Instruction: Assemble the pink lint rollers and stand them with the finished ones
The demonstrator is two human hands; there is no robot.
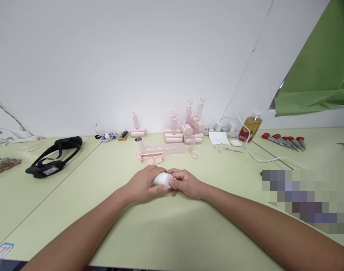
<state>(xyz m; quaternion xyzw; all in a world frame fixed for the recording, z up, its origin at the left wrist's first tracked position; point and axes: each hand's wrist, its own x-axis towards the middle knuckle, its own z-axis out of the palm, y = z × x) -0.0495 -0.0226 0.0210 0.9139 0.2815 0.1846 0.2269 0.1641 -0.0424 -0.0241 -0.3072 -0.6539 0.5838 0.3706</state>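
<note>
My left hand point(142, 185) is wrapped around a white lint-roller roll point(160, 179) held low over the table in front of me. The fingers of my right hand point(189, 183) pinch the pale pink end of the same roll, the thumb lying across it. What the other right fingers touch behind the end is hidden. Just beyond my hands lies an open pink casing point(152, 156) with round end pieces. Behind it stretches a long pale pink translucent part point(169, 148), with another white roll point(139, 146) at its left.
Several pink roller units point(174, 136) with clear handles stand along the wall. To the right are a yellow drink bottle point(250, 127), a white cable point(262, 161), a thin screwdriver point(227, 149) and red-handled tools point(285, 141). A black head strap point(55, 156) lies left.
</note>
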